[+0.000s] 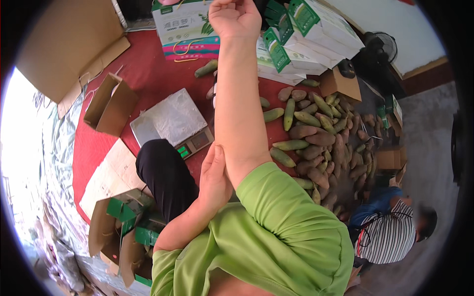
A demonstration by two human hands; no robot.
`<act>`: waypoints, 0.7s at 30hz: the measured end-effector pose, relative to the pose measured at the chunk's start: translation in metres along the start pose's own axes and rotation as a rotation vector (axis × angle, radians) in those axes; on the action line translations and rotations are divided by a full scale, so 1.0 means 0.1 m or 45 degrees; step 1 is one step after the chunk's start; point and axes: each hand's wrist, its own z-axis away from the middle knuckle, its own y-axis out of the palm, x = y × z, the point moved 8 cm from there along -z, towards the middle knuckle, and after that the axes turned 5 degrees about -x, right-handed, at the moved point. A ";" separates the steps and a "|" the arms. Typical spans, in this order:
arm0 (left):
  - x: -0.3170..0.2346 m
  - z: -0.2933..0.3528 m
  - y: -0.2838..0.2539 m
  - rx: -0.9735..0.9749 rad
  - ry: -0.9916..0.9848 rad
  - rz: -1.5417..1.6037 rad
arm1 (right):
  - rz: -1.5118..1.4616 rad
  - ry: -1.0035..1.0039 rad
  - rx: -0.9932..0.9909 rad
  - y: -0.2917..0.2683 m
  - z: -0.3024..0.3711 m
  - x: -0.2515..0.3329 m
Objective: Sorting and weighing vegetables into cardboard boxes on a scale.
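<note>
My right arm is raised straight up through the middle of the view. At the top edge is my right hand [235,18], palm bare and facing up, with loosely curled fingers partly cut off by the frame; nothing shows in it. My left hand [215,170] grips the underside of my right forearm [242,106] near the elbow. Its thumb lies along the arm, while the other fingers are mostly hidden. Left of that hand, a digital scale [170,116] with a silver plate and a lit green display rests on the red mat [148,59], beside my dark-trousered knee [165,172].
On the right spreads a large heap of long green and brown tubers or fruits [316,138]. White-green cartons [306,44] lie beyond it, near a black fan [385,47]. Cardboard boxes [111,106] stand at left. A person in a striped shirt [387,239] is at lower right.
</note>
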 end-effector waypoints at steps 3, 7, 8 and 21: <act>-0.04 -0.10 0.11 -0.062 -0.112 -0.085 | -0.016 -0.060 0.057 0.06 0.09 0.10; 0.09 -0.14 0.00 -0.254 -0.220 -0.093 | 0.057 -0.054 0.069 0.16 0.06 0.09; 0.12 -0.11 0.05 -0.174 -0.176 -0.031 | 0.080 -0.030 0.085 0.23 0.03 0.08; 0.19 -0.05 0.05 -0.012 -0.126 0.064 | 0.342 -0.130 -0.077 0.28 0.23 -0.08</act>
